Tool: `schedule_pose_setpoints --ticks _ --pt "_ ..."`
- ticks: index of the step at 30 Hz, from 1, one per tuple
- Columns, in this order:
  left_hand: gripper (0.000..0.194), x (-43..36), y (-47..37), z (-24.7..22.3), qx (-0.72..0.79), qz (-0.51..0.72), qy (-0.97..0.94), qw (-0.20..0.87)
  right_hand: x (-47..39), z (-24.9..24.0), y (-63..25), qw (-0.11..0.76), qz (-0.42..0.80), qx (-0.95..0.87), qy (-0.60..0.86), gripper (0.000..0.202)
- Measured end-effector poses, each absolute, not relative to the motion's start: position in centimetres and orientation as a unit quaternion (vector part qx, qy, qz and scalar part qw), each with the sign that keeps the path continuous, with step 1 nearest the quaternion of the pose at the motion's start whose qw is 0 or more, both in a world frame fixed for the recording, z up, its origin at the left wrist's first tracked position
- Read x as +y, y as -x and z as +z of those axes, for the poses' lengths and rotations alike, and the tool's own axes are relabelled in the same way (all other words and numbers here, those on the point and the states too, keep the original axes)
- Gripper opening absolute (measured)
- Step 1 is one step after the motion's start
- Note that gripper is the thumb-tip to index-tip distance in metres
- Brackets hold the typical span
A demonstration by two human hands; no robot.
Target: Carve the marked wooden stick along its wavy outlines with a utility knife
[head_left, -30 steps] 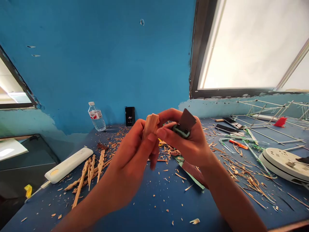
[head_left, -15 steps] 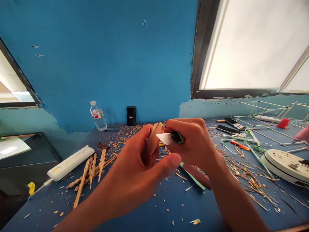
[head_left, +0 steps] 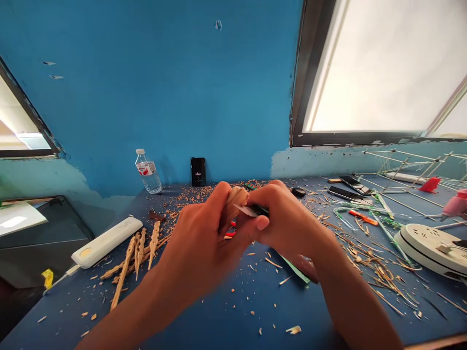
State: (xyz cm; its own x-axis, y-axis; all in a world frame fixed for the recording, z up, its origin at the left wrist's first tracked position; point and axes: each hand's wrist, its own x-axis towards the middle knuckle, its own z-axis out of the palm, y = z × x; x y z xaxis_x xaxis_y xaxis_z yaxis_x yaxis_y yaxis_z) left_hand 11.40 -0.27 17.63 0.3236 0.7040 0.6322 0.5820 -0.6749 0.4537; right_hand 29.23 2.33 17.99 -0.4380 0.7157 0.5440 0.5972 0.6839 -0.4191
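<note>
Front-ctr tabletop [head_left: 207,316] passable, few chips [head_left: 294,330]; L side blocked by sticks [head_left: 124,272] & white bar [head_left: 107,242], R by shavings [head_left: 387,279] & pwr hub [head_left: 423,245].

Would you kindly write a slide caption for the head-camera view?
Left hand holds wood, right hand a blade beside it, above a blue table strewn with shavings.

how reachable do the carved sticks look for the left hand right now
Probably not yet: the left hand is closed around a wood piece. Still, the carved sticks lie in the open to its left, so an emptied grip could likely reach.
</note>
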Motion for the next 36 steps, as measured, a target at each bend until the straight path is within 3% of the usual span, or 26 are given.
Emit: schedule_pose_setpoints --ticks 3,7,10,15,21,25,30,36 --pt "0.038 -0.4 -10.9 17.6 0.390 0.397 -0.827 0.073 2.5 18.3 -30.0 0.297 0.169 -0.861 0.377 0.017" --pt "0.042 -1.0 -10.7 18.5 0.402 0.330 -0.835 0.180 2.5 18.9 -30.7 0.262 0.246 -0.883 0.303 0.024" --pt "0.041 -1.1 -10.7 19.2 0.397 0.326 -0.817 0.262 2.3 19.0 -30.4 0.292 0.225 -0.887 0.277 0.025" --pt "0.047 -0.7 -10.8 19.1 0.393 0.355 -0.798 0.289 1.8 18.6 -29.7 0.374 0.085 -0.859 0.340 0.019" --pt "0.034 -0.5 -11.0 18.3 0.382 0.384 -0.808 0.233 1.7 18.4 -29.4 0.365 0.043 -0.854 0.368 0.015" --pt "0.034 -0.6 -11.6 18.3 0.407 0.402 -0.806 0.150 1.5 18.3 -28.8 0.377 0.040 -0.836 0.396 0.007" --pt "0.036 -0.3 -12.1 18.1 0.446 0.425 -0.786 0.051 1.8 18.1 -28.0 0.390 0.024 -0.787 0.477 0.013" --pt "0.032 0.7 -12.1 17.4 0.464 0.430 -0.770 0.082 3.2 17.4 -27.7 0.401 -0.033 -0.768 0.498 0.026"
